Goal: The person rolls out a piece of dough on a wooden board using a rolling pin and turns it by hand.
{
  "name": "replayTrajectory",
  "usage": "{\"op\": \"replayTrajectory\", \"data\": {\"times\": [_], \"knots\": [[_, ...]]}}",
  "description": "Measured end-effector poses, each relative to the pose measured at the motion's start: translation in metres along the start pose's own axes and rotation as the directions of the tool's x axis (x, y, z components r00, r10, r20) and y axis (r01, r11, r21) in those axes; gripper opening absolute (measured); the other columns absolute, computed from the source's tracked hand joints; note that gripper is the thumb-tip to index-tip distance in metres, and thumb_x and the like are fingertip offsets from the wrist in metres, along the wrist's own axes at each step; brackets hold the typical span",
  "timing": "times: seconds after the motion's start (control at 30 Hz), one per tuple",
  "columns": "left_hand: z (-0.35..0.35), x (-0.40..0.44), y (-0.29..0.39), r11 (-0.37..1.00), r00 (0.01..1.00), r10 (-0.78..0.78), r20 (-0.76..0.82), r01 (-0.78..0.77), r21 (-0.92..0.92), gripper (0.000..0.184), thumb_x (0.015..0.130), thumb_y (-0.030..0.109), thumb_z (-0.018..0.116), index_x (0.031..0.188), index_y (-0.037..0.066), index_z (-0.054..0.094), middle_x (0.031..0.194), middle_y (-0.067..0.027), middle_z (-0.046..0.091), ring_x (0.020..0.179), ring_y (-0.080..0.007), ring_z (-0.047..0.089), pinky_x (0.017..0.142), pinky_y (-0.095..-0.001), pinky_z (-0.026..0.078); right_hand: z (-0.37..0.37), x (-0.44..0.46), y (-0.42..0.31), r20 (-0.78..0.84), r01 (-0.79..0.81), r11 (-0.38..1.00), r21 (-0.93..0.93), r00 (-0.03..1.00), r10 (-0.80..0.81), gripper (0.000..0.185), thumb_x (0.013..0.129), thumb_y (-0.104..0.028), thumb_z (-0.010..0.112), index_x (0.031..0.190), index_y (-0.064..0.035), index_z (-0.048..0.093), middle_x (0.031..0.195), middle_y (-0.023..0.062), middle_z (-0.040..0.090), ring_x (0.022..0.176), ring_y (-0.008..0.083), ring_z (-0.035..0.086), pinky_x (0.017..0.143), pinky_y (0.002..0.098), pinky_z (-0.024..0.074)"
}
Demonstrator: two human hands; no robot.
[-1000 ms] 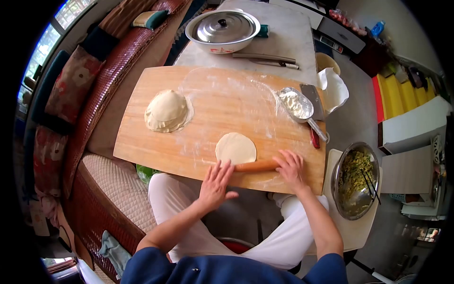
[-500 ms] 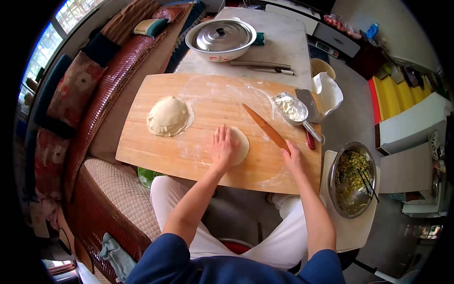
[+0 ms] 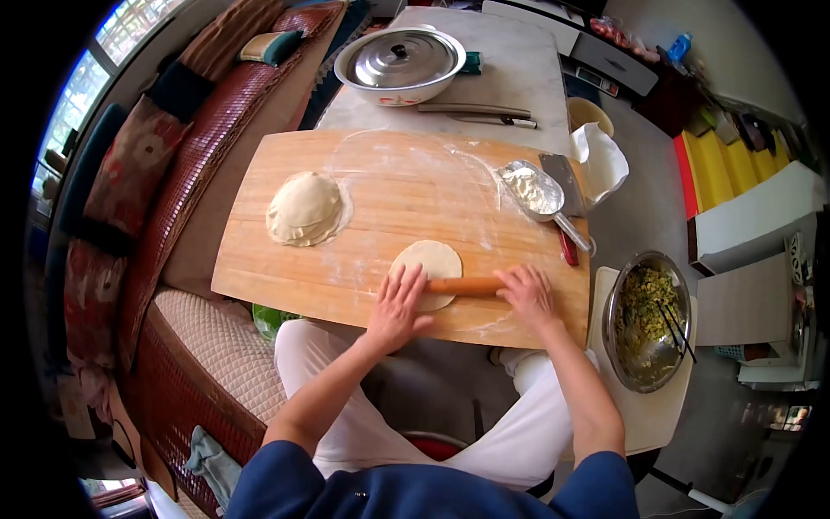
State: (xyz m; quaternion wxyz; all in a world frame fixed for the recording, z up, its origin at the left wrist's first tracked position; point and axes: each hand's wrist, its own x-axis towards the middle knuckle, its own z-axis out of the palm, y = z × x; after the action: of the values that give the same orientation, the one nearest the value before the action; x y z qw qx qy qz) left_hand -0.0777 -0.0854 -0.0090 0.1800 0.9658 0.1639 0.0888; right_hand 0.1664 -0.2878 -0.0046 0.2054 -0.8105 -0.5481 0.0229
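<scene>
A wooden rolling pin [image 3: 467, 286] lies across a round flat dough sheet [image 3: 428, 257] near the front edge of the wooden board [image 3: 372, 160]. My left hand [image 3: 399, 310] rests on the pin's left end, fingers stretched out and slightly apart, covering the sheet's left edge. On the pin's right end lies my right hand [image 3: 527, 297], its fingers also extended. A stack of dough sheets [image 3: 305, 208] sits at the board's left. Toward the right, a metal scoop [image 3: 534, 192] holds white flour, beside a scraper [image 3: 564, 182] with a red handle.
Behind the board, a lidded basin [image 3: 399, 65] and a knife [image 3: 493, 118] are on the pale table [image 3: 510, 43]. A metal bowl of chopped filling [image 3: 644, 320] with chopsticks stands at the right. A sofa [image 3: 194, 156] runs along the left.
Half a second ago my left hand was on the dough and my right hand held the pin slanted away. Now the pin lies crosswise over the sheet under both hands.
</scene>
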Motion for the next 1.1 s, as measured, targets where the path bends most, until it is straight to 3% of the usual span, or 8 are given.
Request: {"op": "replayTrajectory", "data": {"times": [0.17, 0.27, 0.5, 0.67, 0.83, 0.97, 1.0, 1.1], "knots": [[0.013, 0.097, -0.048, 0.974, 0.977, -0.181, -0.115, 0.194, 0.116, 0.088, 0.086, 0.054, 0.067, 0.153, 0.007, 0.036, 0.163, -0.0094, 0.03, 0.149, -0.0355, 0.026, 0.121, -0.0514, 0.022, 0.022, 0.064, 0.024, -0.131, -0.113, 0.99, -0.083, 0.986, 0.101, 0.039, 0.086, -0.029, 0.073, 0.125, -0.029, 0.068, 0.126, 0.0022, 0.06, 0.122, 0.0258, 0.051, 0.105, 0.0471, 0.0351], [0.013, 0.099, -0.048, 0.968, 0.989, -0.114, -0.089, 0.131, 0.214, 0.093, 0.084, 0.058, 0.066, 0.155, 0.007, 0.034, 0.163, -0.0081, 0.029, 0.149, -0.0352, 0.026, 0.121, -0.0512, 0.022, 0.032, 0.049, 0.026, -0.168, -0.086, 0.989, -0.118, 0.984, 0.066, 0.041, 0.086, -0.027, 0.073, 0.126, -0.0293, 0.066, 0.133, 0.0017, 0.057, 0.124, 0.0257, 0.05, 0.107, 0.0465, 0.0336], [-0.004, 0.002, -0.009, 0.999, 0.996, 0.002, 0.091, -0.005, 0.038, 0.091, 0.088, 0.055, 0.062, 0.157, 0.007, 0.028, 0.165, -0.0108, 0.024, 0.152, -0.0378, 0.02, 0.121, -0.0557, 0.02, 0.012, -0.006, 0.006, -0.089, -0.02, 0.996, -0.081, 0.996, 0.012, 0.047, 0.082, -0.023, 0.077, 0.127, -0.0229, 0.065, 0.135, 0.0026, 0.056, 0.125, 0.0267, 0.05, 0.106, 0.0471, 0.034], [0.013, 0.11, -0.056, 0.972, 0.976, -0.204, -0.081, 0.212, 0.104, 0.079, 0.095, 0.049, 0.058, 0.156, 0.008, 0.029, 0.165, -0.0108, 0.023, 0.151, -0.039, 0.02, 0.121, -0.0552, 0.021, 0.002, 0.059, 0.012, -0.072, 0.003, 0.997, -0.08, 0.997, -0.009, 0.048, 0.085, -0.027, 0.075, 0.13, -0.0201, 0.061, 0.109, 0.0031, 0.061, 0.108, 0.0242, 0.06, 0.089, 0.042, 0.0465], [0.023, 0.126, -0.024, 0.921, 0.902, -0.336, -0.27, 0.374, 0.105, 0.075, 0.097, 0.046, 0.057, 0.156, 0.008, 0.03, 0.165, -0.0108, 0.024, 0.151, -0.0377, 0.021, 0.121, -0.0538, 0.021, 0.022, 0.052, 0.028, -0.052, -0.258, 0.91, 0.325, 0.956, 0.289, 0.041, 0.09, -0.027, 0.072, 0.125, -0.0081, 0.063, 0.111, 0.0136, 0.065, 0.102, 0.0345, 0.064, 0.086, 0.0432, 0.0508], [0.026, 0.087, 0.005, 0.996, 0.998, -0.021, 0.053, 0.016, 0.091, 0.083, 0.089, 0.051, 0.063, 0.156, 0.012, 0.032, 0.165, -0.0071, 0.025, 0.152, -0.033, 0.02, 0.122, -0.0524, 0.021, 0.027, 0.017, 0.036, -0.115, -0.402, 0.788, 0.467, 0.856, 0.505, 0.035, 0.093, -0.023, 0.068, 0.12, -0.001, 0.065, 0.115, 0.019, 0.067, 0.107, 0.0385, 0.064, 0.09, 0.0416, 0.0509], [0.025, 0.08, -0.001, 0.984, 0.985, 0.158, 0.065, -0.162, 0.073, 0.086, 0.085, 0.049, 0.068, 0.155, 0.013, 0.034, 0.165, -0.0053, 0.026, 0.152, -0.0341, 0.02, 0.122, -0.0528, 0.02, 0.023, 0.006, 0.039, -0.153, -0.336, 0.817, 0.469, 0.88, 0.45, 0.036, 0.092, -0.022, 0.069, 0.12, -0.0008, 0.065, 0.116, 0.0194, 0.067, 0.108, 0.0384, 0.064, 0.091, 0.0412, 0.0509], [-0.007, 0.065, -0.016, 0.945, 0.94, 0.303, 0.156, -0.318, 0.082, 0.088, 0.081, 0.042, 0.074, 0.155, 0.014, 0.035, 0.164, -0.0063, 0.029, 0.152, -0.0355, 0.021, 0.122, -0.0537, 0.019, 0.023, -0.029, 0.053, -0.148, -0.171, 0.914, 0.368, 0.96, 0.239, 0.036, 0.089, -0.023, 0.072, 0.118, -0.0038, 0.066, 0.111, 0.0162, 0.068, 0.103, 0.037, 0.065, 0.088, 0.0421, 0.0515]]}}
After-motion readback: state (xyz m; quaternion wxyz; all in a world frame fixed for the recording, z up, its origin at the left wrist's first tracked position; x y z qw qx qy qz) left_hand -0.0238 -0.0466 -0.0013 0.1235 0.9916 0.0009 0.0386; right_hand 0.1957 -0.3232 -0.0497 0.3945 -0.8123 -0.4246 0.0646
